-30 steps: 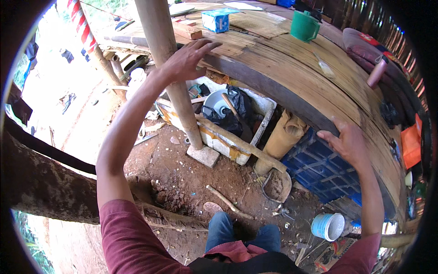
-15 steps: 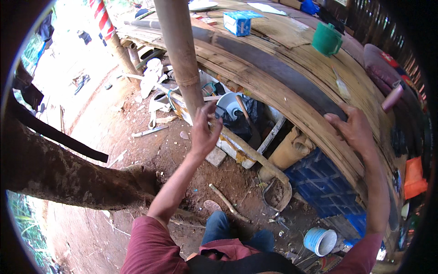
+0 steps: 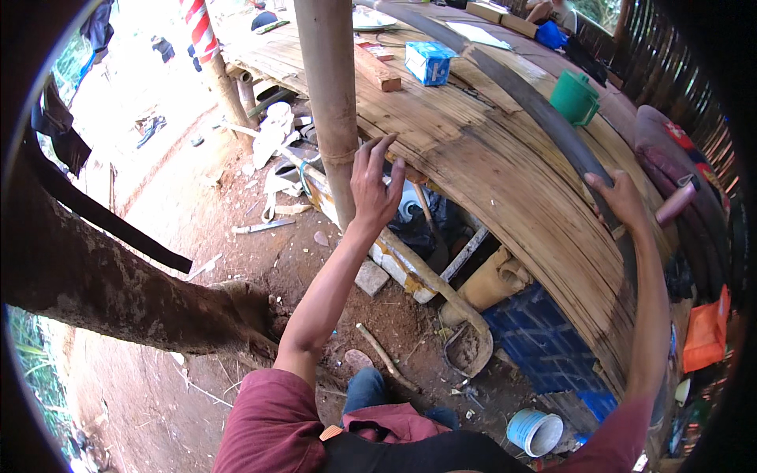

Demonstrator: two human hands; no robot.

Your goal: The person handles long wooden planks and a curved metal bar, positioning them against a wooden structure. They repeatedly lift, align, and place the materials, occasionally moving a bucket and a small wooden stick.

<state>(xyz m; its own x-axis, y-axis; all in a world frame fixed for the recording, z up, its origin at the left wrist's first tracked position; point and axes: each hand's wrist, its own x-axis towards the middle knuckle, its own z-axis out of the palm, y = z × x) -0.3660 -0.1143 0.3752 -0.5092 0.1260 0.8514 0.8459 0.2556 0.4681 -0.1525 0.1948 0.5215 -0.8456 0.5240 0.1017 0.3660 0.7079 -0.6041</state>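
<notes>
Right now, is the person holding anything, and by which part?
The right hand rests on the long dark strip; a grip cannot be told. The left hand holds nothing.

We see a green mug (image 3: 574,98) standing on the far part of the platform, with a small blue box (image 3: 430,61) well apart from it to the left. A red-and-white striped pole (image 3: 199,30) rises at the top left. Below the deck we make out a blue plastic crate (image 3: 544,347), and a shovel (image 3: 467,347) with a wooden handle lying on the red dirt just beside it. A white and blue cup (image 3: 535,430) lies on its side near the lower edge. A thick tree trunk (image 3: 102,288) leans across the left side. An orange bag (image 3: 706,331) shows at the right rim.
</notes>
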